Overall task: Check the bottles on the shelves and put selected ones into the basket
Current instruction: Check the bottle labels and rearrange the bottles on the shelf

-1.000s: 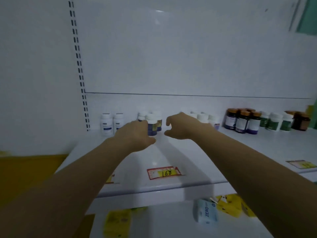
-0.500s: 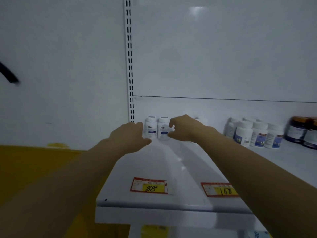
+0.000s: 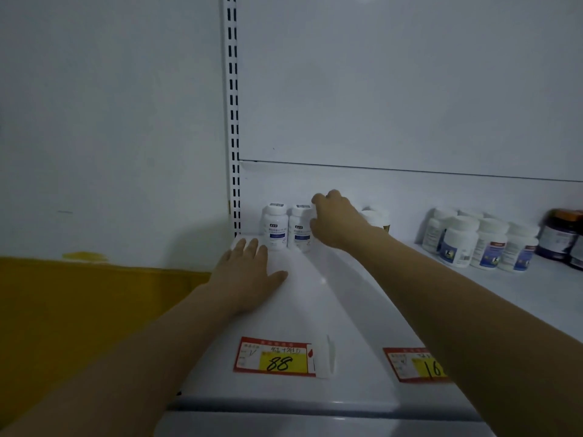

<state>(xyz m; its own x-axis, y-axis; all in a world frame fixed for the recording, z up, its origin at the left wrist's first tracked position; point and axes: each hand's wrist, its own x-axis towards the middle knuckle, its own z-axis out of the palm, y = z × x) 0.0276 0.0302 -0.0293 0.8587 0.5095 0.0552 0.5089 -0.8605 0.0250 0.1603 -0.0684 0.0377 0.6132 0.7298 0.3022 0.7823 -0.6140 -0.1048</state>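
two arms outstretched: left hand [image 3: 249, 275] flat on shelf [image 3: 315, 313], right hand [image 3: 337, 222] curls fingers [image 3: 319, 199] round white bottle [image 3: 299, 231].

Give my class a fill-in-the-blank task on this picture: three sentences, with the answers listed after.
1. The left hand lies flat, fingers straight, on the white ____.
2. The price tag beside the left forearm reads ____.
3. Between the slotted upright and the right hand stand ____ white bottles.

Missing words: shelf; 88; two.
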